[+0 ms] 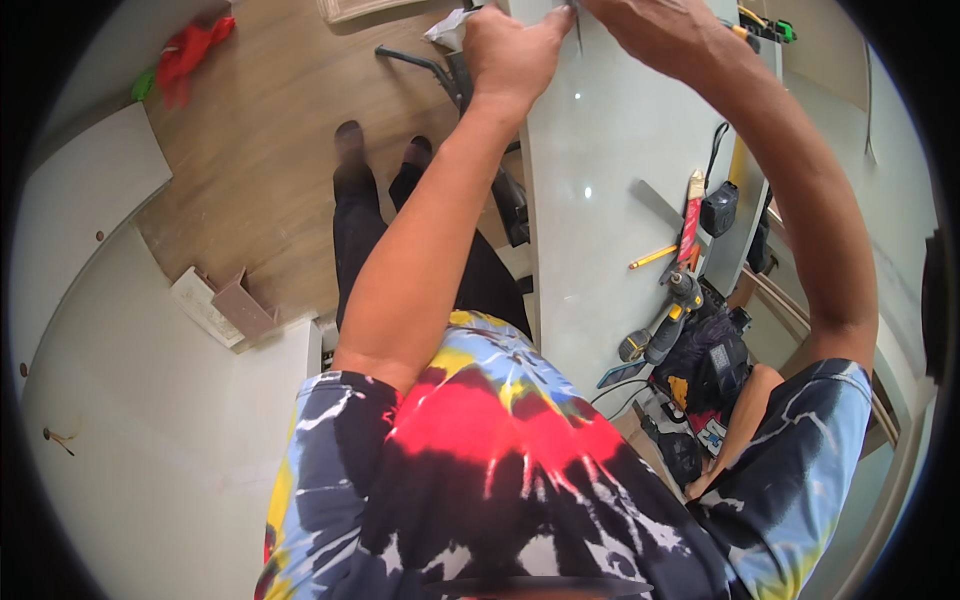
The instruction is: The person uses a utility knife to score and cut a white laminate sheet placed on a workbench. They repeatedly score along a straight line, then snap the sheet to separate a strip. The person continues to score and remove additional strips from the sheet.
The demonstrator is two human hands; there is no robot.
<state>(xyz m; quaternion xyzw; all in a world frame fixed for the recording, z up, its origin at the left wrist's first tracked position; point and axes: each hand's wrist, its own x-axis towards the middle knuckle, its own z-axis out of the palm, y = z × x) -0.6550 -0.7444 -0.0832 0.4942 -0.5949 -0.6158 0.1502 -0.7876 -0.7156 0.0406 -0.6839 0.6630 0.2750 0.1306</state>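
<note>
At the upper edge, my left hand (pixel 512 55) is closed over the left edge of a long pale glossy panel (pixel 575 150), its thumb stretched toward my right hand. A thin dark sliver shows by the thumb tip, too small to name. Across the panel reaches my right hand (pixel 655 35); its fingers are cut off by the picture's top, so I cannot tell what they hold. On the panel, nearer to me, lie a yellow pencil (pixel 652 257), a red-handled tool (pixel 690 215), a black tape measure (pixel 718 210) with a strap and a cordless drill (pixel 672 312).
A phone (pixel 622 374) lies at the panel's near right, beside a dark tool bag (pixel 700 350). Another person's bare arm (pixel 742 425) is at lower right. Dark metal legs (pixel 425 62) stand left of the panel. A red cloth (pixel 190 55) lies on the wood floor (pixel 280 130).
</note>
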